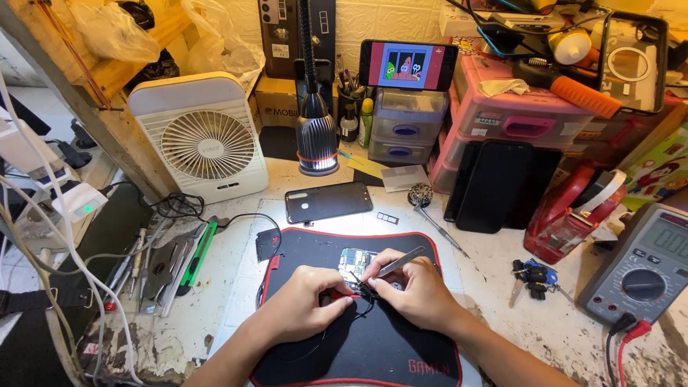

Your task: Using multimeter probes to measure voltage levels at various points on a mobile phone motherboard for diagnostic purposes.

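Observation:
On a black mat with red edging (373, 344) lies a small opened phone with its circuit board (356, 259) showing. My left hand (308, 304) pinches a thin red-tipped probe against the board, with a black wire trailing from it across the mat. My right hand (412, 290) grips metal tweezers (401, 261) whose tips point left at the board. The two hands almost touch over the phone.
A black phone back cover (327, 201) lies beyond the mat under a desk lamp (316, 140). A white fan (204, 140) stands at left, hand tools (172, 265) at front left. At right are a multimeter (645, 261), keys (529, 276), a precision screwdriver (433, 215), plastic drawers (502, 118) and a propped phone playing a cartoon (407, 64).

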